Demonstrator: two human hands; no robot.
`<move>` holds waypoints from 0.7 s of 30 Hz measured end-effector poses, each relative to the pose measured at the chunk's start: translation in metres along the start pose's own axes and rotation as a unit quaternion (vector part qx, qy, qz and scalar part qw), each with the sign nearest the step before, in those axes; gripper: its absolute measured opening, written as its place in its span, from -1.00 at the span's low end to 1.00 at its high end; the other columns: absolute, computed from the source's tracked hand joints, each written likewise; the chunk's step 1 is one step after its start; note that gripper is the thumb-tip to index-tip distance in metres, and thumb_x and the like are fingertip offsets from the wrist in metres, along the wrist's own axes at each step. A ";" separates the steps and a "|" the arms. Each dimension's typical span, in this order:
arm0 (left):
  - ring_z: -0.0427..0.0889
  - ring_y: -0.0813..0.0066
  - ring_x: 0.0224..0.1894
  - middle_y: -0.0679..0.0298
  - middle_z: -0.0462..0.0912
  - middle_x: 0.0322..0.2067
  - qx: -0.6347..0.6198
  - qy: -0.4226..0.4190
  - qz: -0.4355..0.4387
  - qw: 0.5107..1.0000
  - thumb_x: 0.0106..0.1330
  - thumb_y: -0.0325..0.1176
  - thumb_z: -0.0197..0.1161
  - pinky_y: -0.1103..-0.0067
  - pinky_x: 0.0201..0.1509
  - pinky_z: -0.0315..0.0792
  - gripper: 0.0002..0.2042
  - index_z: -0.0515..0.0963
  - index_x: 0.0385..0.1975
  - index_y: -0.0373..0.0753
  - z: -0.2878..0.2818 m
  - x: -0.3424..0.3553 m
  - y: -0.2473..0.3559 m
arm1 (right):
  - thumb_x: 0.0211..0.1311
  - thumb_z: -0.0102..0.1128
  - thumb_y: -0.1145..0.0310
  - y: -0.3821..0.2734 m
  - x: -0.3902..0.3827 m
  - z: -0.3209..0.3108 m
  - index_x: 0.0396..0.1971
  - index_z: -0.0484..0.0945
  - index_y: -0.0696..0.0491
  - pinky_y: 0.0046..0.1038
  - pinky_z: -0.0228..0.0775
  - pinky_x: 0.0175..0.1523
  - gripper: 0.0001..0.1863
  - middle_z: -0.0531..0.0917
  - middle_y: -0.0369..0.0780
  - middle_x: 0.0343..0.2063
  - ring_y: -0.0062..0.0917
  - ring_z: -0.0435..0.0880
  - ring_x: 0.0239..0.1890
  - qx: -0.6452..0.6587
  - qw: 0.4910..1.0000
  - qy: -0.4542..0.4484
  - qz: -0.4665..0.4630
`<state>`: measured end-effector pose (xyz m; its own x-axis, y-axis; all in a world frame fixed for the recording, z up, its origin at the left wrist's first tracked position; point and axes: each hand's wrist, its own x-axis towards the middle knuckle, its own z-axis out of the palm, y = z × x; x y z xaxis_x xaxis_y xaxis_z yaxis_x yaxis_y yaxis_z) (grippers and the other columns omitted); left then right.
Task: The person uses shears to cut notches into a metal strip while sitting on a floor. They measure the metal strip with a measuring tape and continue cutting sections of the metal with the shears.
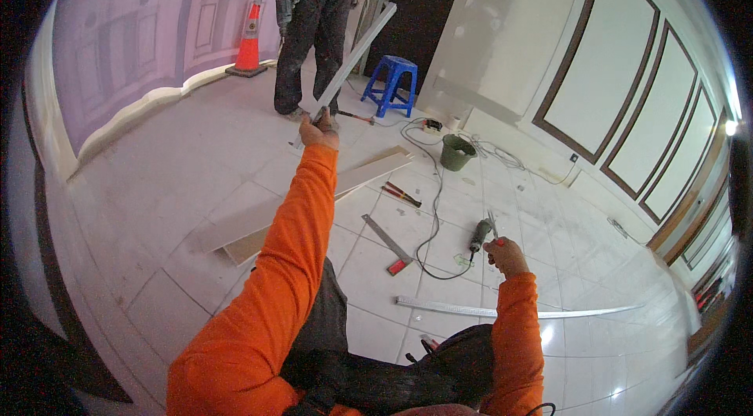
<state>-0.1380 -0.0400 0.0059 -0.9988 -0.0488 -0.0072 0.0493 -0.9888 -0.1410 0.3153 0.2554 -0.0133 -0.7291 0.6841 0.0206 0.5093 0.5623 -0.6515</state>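
Note:
My left hand (pixel 319 130) reaches forward, closed around the near end of a long light-grey metal profile (pixel 357 53). The profile slants up and to the right, in front of a co-worker's legs (pixel 312 36). Lower right, my right hand (pixel 508 256) grips a small red-handled tool with slim metal jaws (pixel 492 221); its exact kind is hard to make out. Just left of that hand an angle grinder (pixel 479 236) with a black cord lies on the floor. Another metal profile (pixel 455 308) lies on the tiles, passing behind my right forearm.
Pale boards (pixel 369 171) lie beyond my left forearm. Red-handled pliers (pixel 401 195) and a try square (pixel 387 245) rest on the tiles. Farther off stand a green bucket (pixel 456 152), a blue stool (pixel 391 87) and an orange cone (pixel 249 43). The co-worker holds a drill (pixel 286 8).

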 end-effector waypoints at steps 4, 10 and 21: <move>0.59 0.15 -0.08 0.04 0.55 -0.13 -0.033 -0.001 -0.017 0.999 0.38 -0.26 -0.04 0.33 0.07 0.57 -0.67 0.42 -0.06 -0.41 -0.005 0.003 -0.007 | 0.12 0.23 0.13 0.011 0.007 0.000 -0.53 0.49 0.05 -0.50 0.18 -0.61 -0.71 0.52 -0.30 -0.69 -0.61 0.39 -0.70 -0.046 0.998 -0.027 -0.021; 0.55 0.11 -0.02 0.00 0.48 -0.04 0.132 -0.103 0.059 0.984 0.35 -0.32 -0.08 0.30 0.13 0.54 -0.66 0.38 -0.03 -0.45 -0.018 0.015 -0.006 | 0.13 0.24 0.14 0.004 0.004 0.002 -0.50 0.49 0.05 -0.51 0.17 -0.62 -0.72 0.51 -0.31 -0.70 -0.63 0.37 -0.70 -0.032 0.999 -0.035 -0.016; 0.52 0.06 0.01 -0.01 0.47 -0.03 -0.043 -0.001 -0.058 0.997 0.39 -0.34 -0.14 0.27 0.16 0.51 -0.67 0.33 0.02 -0.44 0.004 -0.015 -0.011 | 0.11 0.22 0.14 0.008 0.004 0.001 -0.49 0.50 0.08 -0.49 0.20 -0.61 -0.71 0.53 -0.30 -0.68 -0.62 0.43 -0.67 -0.044 0.999 -0.031 -0.002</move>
<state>-0.1240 -0.0286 0.0112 -0.9977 0.0652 0.0157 -0.0671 -0.9720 -0.2250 0.3158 0.2627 -0.0193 -0.7568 0.6531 -0.0254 0.5426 0.6061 -0.5816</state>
